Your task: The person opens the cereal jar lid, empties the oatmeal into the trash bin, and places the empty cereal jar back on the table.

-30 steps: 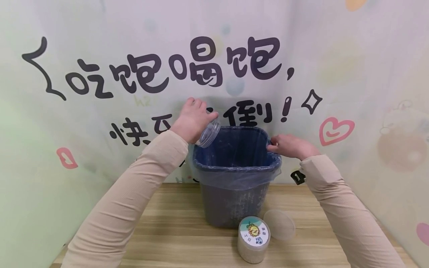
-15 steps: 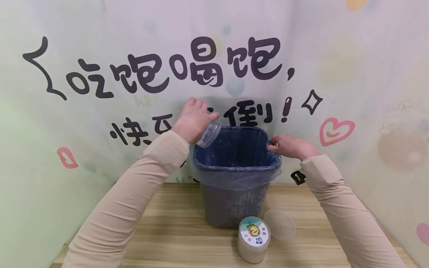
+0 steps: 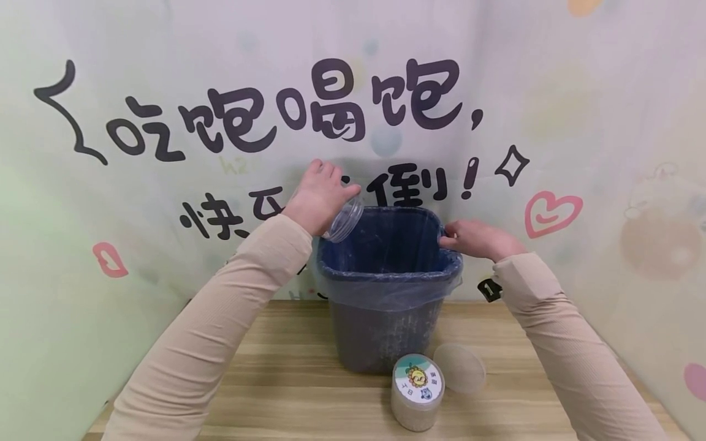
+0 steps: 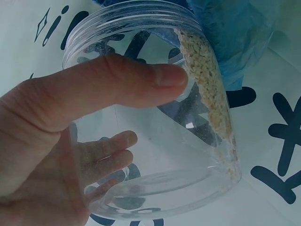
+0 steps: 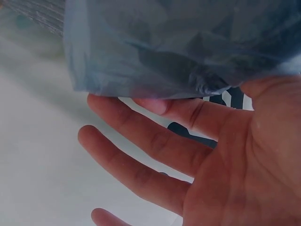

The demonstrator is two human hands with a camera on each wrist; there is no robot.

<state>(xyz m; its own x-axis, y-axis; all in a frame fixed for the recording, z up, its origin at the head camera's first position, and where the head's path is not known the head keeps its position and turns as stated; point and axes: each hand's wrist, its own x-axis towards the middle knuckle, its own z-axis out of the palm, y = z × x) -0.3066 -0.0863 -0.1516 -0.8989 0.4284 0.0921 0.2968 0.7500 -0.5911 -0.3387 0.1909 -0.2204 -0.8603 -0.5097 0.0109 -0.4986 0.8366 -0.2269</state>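
Observation:
My left hand grips a clear plastic jar, tilted mouth-down over the left rim of a dark blue trash bin. In the left wrist view, beige flakes like oats lie along one side of the jar, reaching toward its threaded mouth. The thumb presses across the near wall, while the other fingers show through from behind. A thin translucent bag lines the bin and folds down over its rim. At the right rim my right hand holds on by thumb and forefinger, its other fingers spread outside the bag.
In front of the bin stands a lidded clear tub with a sunflower label on top. Beside it lies a round translucent lid on the wooden table. Behind the bin hangs a printed cloth backdrop with large black lettering.

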